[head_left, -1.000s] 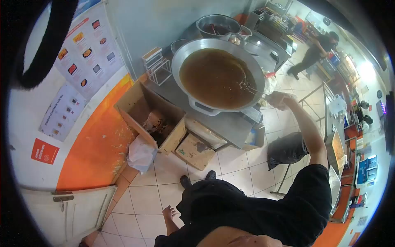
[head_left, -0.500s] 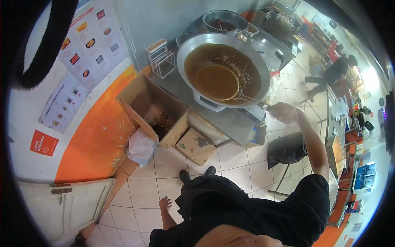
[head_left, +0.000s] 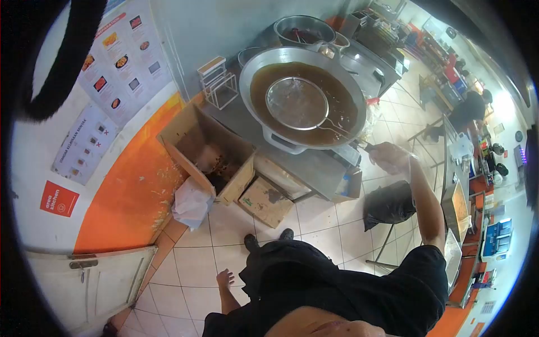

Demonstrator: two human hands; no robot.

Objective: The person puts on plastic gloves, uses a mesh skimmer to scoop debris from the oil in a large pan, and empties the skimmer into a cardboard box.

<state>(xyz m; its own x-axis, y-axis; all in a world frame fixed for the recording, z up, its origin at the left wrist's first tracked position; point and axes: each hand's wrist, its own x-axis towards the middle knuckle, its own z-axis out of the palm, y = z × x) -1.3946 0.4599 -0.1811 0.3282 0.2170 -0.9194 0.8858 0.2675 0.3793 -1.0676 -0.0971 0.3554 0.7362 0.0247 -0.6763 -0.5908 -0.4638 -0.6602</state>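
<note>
My right hand [head_left: 389,157], in a clear glove, is wrapped round the handle of a round wire strainer [head_left: 296,103]. The strainer's mesh disc lies over the brown liquid [head_left: 342,106] inside a large metal wok [head_left: 247,92]. How far the mesh dips into the liquid is hard to tell. My left hand [head_left: 225,278] hangs low beside my body over the tiled floor, bare, with its fingers apart and nothing in it.
A cardboard box [head_left: 236,181] with dark bits stands below the wok, beside a white bag [head_left: 192,203]. Behind the wok is a metal basin [head_left: 304,31]. A black bag [head_left: 388,205] lies right. Another person [head_left: 469,109] bends at the upper right.
The strainer's disc has come up through the liquid into full view, after being hidden and then submerged. My right hand has moved slightly down. The other person has moved right.
</note>
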